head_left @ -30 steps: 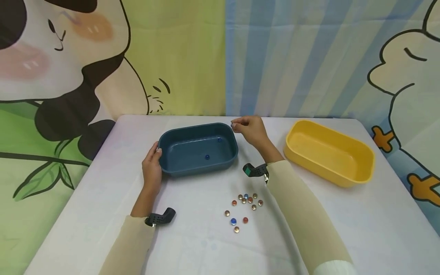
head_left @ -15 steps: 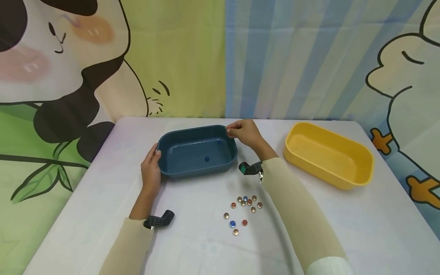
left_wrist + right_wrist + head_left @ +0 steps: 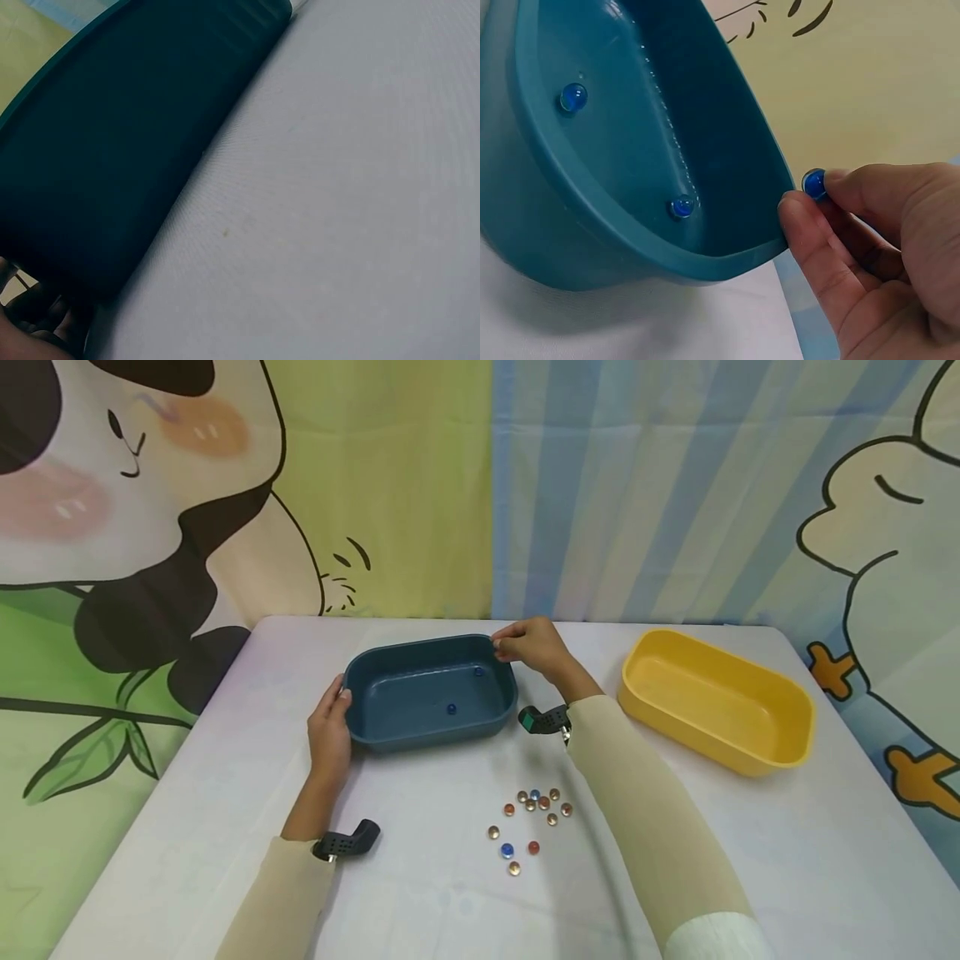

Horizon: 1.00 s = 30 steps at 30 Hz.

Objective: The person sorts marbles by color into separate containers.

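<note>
A dark blue plastic basin (image 3: 420, 727) stands on the table, with two blue marbles (image 3: 574, 97) on its floor. My left hand (image 3: 328, 731) holds the basin's left end, thumb close to the rim; in the left wrist view its fingers (image 3: 45, 319) lie against the outer wall, partly hidden. At the far right corner, my right hand (image 3: 534, 647) pinches another blue marble (image 3: 814, 184) between thumb and fingers. In the right wrist view a fingertip meets the basin's rim, and the marble shows just outside it.
Several gold, red and blue marbles (image 3: 543, 802) lie loose on the white table (image 3: 420, 877) in front of the basin. A yellow basin (image 3: 712, 702) stands at the right, beyond my right forearm. A printed curtain (image 3: 420, 485) hangs behind the table.
My right hand has moved slightly left, bringing the marble to the basin's far right rim; over the last half second it barely moves. My left hand stays on the basin.
</note>
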Motion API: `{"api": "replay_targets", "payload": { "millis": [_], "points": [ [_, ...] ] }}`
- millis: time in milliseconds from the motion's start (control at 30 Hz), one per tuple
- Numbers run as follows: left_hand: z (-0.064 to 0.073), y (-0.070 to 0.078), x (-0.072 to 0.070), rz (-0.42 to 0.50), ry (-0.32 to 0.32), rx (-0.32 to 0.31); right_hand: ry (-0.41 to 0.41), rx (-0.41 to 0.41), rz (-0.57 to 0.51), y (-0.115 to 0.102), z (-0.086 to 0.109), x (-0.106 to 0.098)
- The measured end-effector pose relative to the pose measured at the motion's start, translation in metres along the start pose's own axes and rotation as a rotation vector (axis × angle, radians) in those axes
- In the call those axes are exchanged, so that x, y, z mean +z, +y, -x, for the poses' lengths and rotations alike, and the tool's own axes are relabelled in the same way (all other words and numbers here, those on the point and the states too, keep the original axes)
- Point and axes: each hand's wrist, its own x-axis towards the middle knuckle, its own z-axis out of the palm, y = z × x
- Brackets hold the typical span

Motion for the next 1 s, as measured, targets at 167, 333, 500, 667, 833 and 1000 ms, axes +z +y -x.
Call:
{"api": "replay_targets", "payload": {
  "millis": [167,333,500,667,833,1000],
  "points": [
    [-0.001,0.0,-0.001,0.007,0.005,-0.009,-0.01,0.0,-0.002,0.0,0.002,0.0],
    [-0.001,0.0,-0.002,-0.008,-0.003,0.0,-0.019,-0.019,-0.006,0.001,0.004,0.0],
    [-0.001,0.0,-0.003,-0.007,-0.004,0.004,-0.01,-0.027,-0.036,0.004,0.003,0.002],
    [0.001,0.003,-0.003,0.006,0.001,0.009,0.008,-0.031,-0.057,0.008,0.002,0.004],
    [0.001,0.005,-0.001,0.01,-0.008,0.009,0.022,-0.033,-0.06,0.01,0.003,0.003],
    [0.001,0.003,0.0,0.02,-0.013,-0.008,0.032,-0.042,-0.053,0.013,0.006,0.002]
  ]
}}
